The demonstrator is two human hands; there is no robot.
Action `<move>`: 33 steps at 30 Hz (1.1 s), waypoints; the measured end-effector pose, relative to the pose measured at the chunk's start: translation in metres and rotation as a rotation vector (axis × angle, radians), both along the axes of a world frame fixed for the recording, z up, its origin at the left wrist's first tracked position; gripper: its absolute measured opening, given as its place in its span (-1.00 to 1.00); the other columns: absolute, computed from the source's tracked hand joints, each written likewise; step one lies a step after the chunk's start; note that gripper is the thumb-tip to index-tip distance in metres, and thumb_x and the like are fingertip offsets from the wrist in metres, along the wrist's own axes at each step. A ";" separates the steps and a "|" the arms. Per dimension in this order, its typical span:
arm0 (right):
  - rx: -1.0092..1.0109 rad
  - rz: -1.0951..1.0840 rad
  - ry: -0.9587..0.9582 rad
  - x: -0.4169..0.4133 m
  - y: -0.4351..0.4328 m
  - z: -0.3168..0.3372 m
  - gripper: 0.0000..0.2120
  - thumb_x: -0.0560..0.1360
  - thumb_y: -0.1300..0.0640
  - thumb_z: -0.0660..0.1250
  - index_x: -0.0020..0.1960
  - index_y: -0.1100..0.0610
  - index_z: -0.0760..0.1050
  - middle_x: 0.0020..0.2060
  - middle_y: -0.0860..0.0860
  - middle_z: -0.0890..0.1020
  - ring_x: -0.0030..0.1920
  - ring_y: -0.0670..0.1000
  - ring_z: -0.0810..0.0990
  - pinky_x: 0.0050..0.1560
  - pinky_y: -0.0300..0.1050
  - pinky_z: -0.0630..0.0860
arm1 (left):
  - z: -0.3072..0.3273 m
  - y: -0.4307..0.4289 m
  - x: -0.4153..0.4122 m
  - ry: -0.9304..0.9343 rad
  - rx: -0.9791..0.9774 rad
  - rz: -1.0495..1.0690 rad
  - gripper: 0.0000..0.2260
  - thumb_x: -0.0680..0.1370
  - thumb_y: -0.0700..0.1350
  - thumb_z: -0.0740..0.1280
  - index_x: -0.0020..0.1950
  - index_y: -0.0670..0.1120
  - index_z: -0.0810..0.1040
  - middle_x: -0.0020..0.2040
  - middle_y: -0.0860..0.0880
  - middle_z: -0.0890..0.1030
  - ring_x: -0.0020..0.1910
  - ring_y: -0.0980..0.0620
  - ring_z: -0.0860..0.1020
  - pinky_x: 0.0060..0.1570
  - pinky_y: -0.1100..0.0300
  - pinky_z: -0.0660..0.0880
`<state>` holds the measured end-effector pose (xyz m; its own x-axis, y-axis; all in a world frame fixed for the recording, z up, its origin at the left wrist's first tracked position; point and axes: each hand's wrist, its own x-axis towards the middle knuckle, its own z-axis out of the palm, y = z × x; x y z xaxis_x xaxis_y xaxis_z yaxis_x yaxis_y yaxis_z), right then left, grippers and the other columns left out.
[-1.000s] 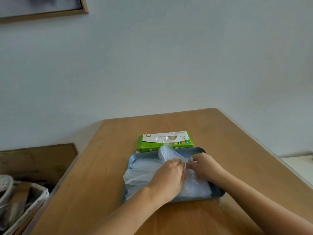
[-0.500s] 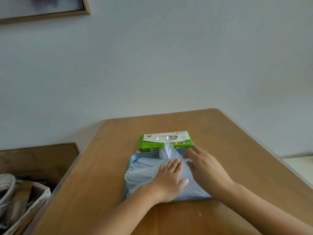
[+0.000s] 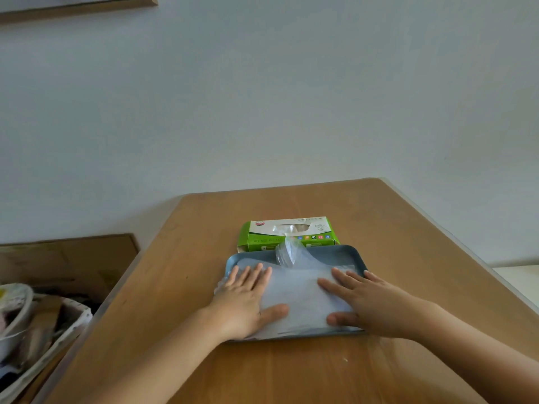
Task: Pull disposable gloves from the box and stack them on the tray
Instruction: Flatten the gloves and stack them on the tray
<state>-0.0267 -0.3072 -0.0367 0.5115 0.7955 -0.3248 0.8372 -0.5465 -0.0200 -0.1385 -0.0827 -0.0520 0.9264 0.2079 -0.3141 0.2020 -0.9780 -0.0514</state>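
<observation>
A blue-grey rectangular plastic tray (image 3: 345, 251) sits on the brown wooden surface (image 3: 393, 228), its far rim just beside a green and white cardboard box (image 3: 258, 240). A stack of thin translucent plastic gloves (image 3: 300, 293) lies in the tray and covers most of its floor. The left hand (image 3: 245, 301) lies palm down on the left part of the stack and the right hand (image 3: 369, 304) on the right part. Each grip is spread, with straight fingers pressing flat on the plastic and the thumbs pointing inward toward each other. One crumpled clear glove (image 3: 288, 253) stands up at the tray's far rim, in front of the box; it may reach into the box's opening, but the view is too soft to tell. At the far left, off the surface, a white-rimmed basket (image 3: 67, 330) holds blurred items.
</observation>
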 end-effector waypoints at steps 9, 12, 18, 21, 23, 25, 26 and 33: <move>0.019 0.033 -0.011 0.011 0.001 0.015 -0.24 0.47 -0.37 0.16 0.55 -0.15 -0.03 0.54 -0.06 0.08 0.51 -0.02 0.12 0.49 -0.06 0.00 | 0.042 0.049 -0.012 0.153 0.033 0.068 -0.06 0.40 0.47 0.12 0.58 0.02 -0.19 0.57 -0.04 -0.25 0.53 -0.02 -0.28 0.48 0.06 -0.26; 0.166 -0.050 0.053 0.028 0.016 0.030 -0.40 0.43 -0.32 0.28 0.40 -0.12 0.34 0.32 -0.14 0.47 0.26 -0.10 0.45 0.25 -0.21 0.34 | 0.060 0.064 -0.005 0.022 -0.195 0.165 -0.17 0.46 0.36 0.20 0.59 0.06 -0.07 0.59 0.04 -0.05 0.56 0.06 -0.07 0.48 0.15 -0.05; 0.551 -0.053 -0.018 0.097 0.075 0.038 -0.78 0.58 0.09 0.26 0.18 0.01 0.58 0.13 -0.04 0.59 0.05 -0.02 0.54 -0.05 -0.27 0.33 | 0.065 0.064 0.046 -0.274 -0.361 0.149 -0.45 0.61 0.07 0.22 0.56 0.02 0.13 0.53 0.05 0.21 0.45 0.07 0.30 0.28 0.29 0.24; 0.560 -0.047 0.016 0.121 0.104 0.026 -0.79 0.57 0.20 0.27 0.12 0.03 0.62 0.14 0.02 0.56 0.12 0.04 0.54 0.09 -0.20 0.39 | 0.053 0.059 0.081 -0.323 -0.416 0.151 -0.47 0.62 0.06 0.22 0.55 0.02 0.16 0.51 0.02 0.28 0.34 0.01 0.43 0.19 0.26 0.34; 0.526 -0.005 0.060 0.127 0.115 0.016 -0.81 0.53 0.14 0.35 0.12 0.02 0.63 0.17 0.02 0.53 0.15 0.03 0.52 0.14 -0.21 0.38 | 0.042 0.057 0.098 -0.311 -0.411 0.153 -0.44 0.62 0.09 0.20 0.57 0.00 0.11 0.55 0.00 0.18 0.49 0.01 0.23 0.38 0.16 0.20; 0.507 0.004 0.069 0.130 0.122 0.007 -0.76 0.50 0.09 0.39 0.16 0.00 0.62 0.21 0.00 0.50 0.15 -0.01 0.48 0.13 -0.24 0.32 | 0.032 0.056 0.110 -0.262 -0.394 0.152 -0.40 0.62 0.13 0.17 0.58 -0.02 0.05 0.58 -0.03 0.05 0.55 0.01 0.05 0.46 0.13 0.03; 0.520 -0.007 0.071 0.132 0.124 0.003 -0.75 0.49 0.07 0.40 0.16 -0.02 0.62 0.21 -0.01 0.49 0.13 -0.03 0.45 0.11 -0.24 0.30 | 0.027 0.056 0.115 -0.241 -0.387 0.151 -0.39 0.62 0.15 0.16 0.58 -0.03 0.03 0.59 -0.04 0.00 0.56 0.00 -0.01 0.47 0.12 -0.03; 0.603 0.025 -0.016 0.127 0.134 -0.010 -0.87 0.50 0.17 0.36 -0.03 0.12 0.68 0.12 -0.02 0.47 0.08 -0.05 0.42 0.00 -0.33 0.26 | 0.011 0.063 0.122 -0.226 -0.372 0.138 -0.36 0.61 0.22 0.10 0.59 0.01 -0.06 0.59 -0.03 -0.12 0.56 -0.02 -0.12 0.51 0.01 -0.11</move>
